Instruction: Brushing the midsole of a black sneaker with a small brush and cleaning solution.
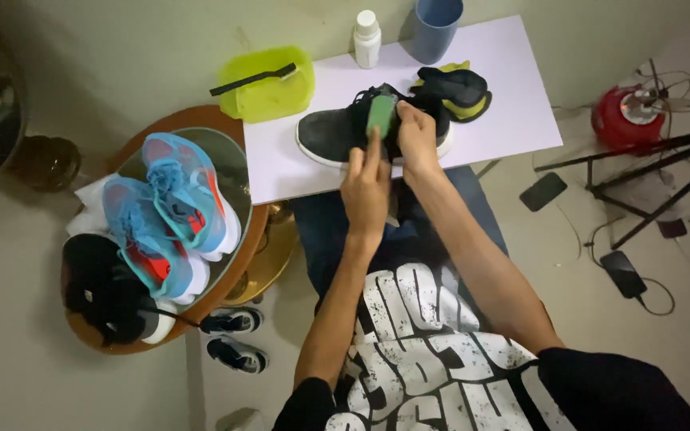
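Right now I see my left hand (366, 185) gripping a green brush (380, 114) on the black shoe (331, 132), w/ right hand (417, 137) clamped on it, atop the white board (505, 88).

Dim indoor light, brightest on the white board (513, 88) up top with mild glare, soft shadow under the round table (237, 247) and at frame corners, slight wide-angle bend at edges, overall soft focus, dark shoe (337, 132) detail lost.
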